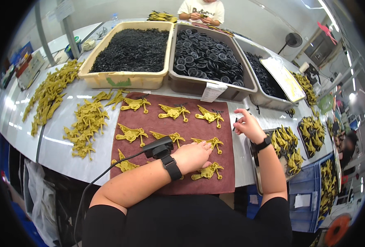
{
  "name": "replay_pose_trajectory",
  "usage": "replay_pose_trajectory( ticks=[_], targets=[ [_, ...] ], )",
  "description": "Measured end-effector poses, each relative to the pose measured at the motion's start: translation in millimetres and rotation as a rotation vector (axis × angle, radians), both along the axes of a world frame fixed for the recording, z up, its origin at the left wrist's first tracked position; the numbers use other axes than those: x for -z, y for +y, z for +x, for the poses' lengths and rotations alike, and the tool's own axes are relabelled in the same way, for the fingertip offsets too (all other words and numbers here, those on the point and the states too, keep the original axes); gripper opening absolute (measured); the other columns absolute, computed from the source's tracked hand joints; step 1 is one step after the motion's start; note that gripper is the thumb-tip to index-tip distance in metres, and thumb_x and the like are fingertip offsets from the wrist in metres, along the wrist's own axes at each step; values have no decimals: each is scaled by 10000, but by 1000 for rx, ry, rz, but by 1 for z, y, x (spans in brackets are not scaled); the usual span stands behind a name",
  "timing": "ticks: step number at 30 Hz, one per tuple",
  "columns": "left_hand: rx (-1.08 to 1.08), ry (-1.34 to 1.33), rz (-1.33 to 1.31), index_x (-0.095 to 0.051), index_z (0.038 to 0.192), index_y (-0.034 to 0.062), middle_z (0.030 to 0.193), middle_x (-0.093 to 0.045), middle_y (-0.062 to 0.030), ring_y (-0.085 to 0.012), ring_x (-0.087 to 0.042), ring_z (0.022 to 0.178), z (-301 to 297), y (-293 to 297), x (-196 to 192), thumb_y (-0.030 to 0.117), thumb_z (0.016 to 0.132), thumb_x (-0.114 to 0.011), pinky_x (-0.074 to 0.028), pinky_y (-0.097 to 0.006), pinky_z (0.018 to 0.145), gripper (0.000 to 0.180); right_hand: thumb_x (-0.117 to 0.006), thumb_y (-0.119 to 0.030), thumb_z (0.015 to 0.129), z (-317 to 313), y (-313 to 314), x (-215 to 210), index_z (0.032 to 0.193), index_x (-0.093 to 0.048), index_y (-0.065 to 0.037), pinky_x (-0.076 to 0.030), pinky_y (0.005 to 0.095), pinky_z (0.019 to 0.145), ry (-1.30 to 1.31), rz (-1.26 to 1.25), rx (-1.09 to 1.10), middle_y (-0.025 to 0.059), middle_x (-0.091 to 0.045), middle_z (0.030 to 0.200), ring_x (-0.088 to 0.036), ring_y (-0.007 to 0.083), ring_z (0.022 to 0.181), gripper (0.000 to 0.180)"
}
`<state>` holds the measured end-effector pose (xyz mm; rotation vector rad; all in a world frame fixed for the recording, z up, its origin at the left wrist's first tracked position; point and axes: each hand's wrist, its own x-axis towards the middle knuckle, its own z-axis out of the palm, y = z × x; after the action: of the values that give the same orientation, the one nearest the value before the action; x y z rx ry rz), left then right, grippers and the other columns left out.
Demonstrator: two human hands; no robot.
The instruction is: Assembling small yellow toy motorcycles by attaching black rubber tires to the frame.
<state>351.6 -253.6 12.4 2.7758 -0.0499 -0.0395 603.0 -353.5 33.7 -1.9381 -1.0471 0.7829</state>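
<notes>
We work over a dark red mat point(149, 123) set with yellow plastic airplane-shaped parts in rows. Our left hand point(192, 156) lies palm-down across the mat's near right part, fingers loosely curled, its fingertips touching the yellow part point(207, 143) just ahead of them; a second yellow part point(207, 171) sits just under the heel of the same hand. We cannot tell whether the left hand actually grips anything, since the palm hides what is beneath.

Our right hand point(248, 125) hovers off the mat's right edge, fingers pinched narrow around a small dark piece point(235, 122), too small to tell its kind. That pinch points leftward, toward the mat.

The yellow part at our left fingertips lies with its long axis running roughly left to right, its thin stem end toward our right hand. It sits between the two hands, touching the left and near the right, so the left hand is the nearer one.

Ahead of both hands, beyond the mat's far edge, stand a grey bin of black round pieces point(209, 53) and a beige bin of fine black pieces point(129, 51). To the left of our left forearm a loose heap of yellow parts point(86, 127) rests on the white table point(59, 148). To the right of our right wrist a tray of yellow parts point(285, 144) stands close. Open room lies on the bare mat strip between the rows and on the table strip just ahead of the right hand. Across the table another person's hands point(201, 16) work apart from ours.
</notes>
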Motion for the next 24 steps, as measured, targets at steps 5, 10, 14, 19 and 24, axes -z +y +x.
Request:
replay_pose_trajectory(
  ticks=[5,10,14,19,24],
  targets=[
    [-8,73,-44,-456,1258,-38,1328,-473,-174,-285,-428,1260,2,0,-3,325,891,-528,-383,-357,1024,521,-658,-45,817,-26,1,4,870,-594,-26,-487,220,593,6,53,-123,5,-622,755,-597,74,684,85],
    [-9,48,10,-471,1248,-32,1324,-479,-169,-278,-441,1251,3,-1,-4,327,892,-528,-388,-358,1020,509,-732,-73,713,-30,-5,12,780,-635,-13,-478,288,628,-525,-65,-167,86,-639,732,-614,178,655,132],
    [-17,32,6,-470,1250,-30,1324,-480,-167,-277,-447,1245,3,-2,-1,326,890,-531,-390,-361,1016,511,-695,-60,725,-33,-8,6,795,-660,-17,-486,320,650,-487,-192,-136,133,-653,726,-628,220,667,89],
    [-34,-9,-5,-527,1179,-60,1301,-496,-173,-273,-464,1225,2,-4,0,307,860,-571,-405,-361,994,487,-662,-37,731,-27,-8,6,826,-659,-12,-495,337,671,-550,-238,-175,170,-649,730,-637,276,705,98],
    [-41,-40,13,-527,1182,-54,1302,-498,-165,-269,-466,1224,0,-4,6,306,860,-570,-403,-361,996,485,-648,-21,720,-38,9,-3,841,-634,2,-495,351,698,-846,-54,-260,181,-645,790,-632,313,773,124]
  ],
)
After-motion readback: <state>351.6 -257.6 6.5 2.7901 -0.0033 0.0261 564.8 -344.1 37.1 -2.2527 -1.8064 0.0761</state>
